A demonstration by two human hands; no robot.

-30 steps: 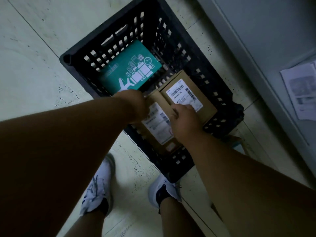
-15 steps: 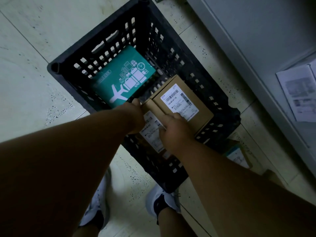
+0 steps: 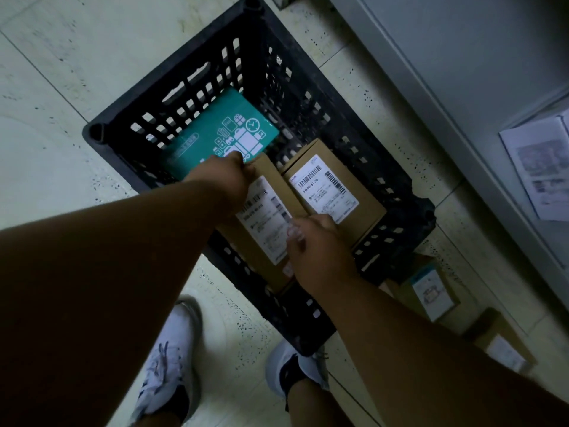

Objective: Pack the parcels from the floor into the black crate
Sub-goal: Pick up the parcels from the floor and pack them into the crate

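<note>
Black crate (image 3: pixel 172 97): holds a teal parcel (image 3: pixel 215 140) at 11 o'clock and two labelled brown parcels. Left hand (image 3: pixel 229 177) grips the far end of the nearer brown parcel (image 3: pixel 264 217), long axis running 11 to 5 o'clock; right hand (image 3: pixel 317 241) curls at its 5 o'clock end, contact unclear. Two more brown parcels (image 3: pixel 428 291) lie on the floor at 4 o'clock, nearer the right hand.
</note>
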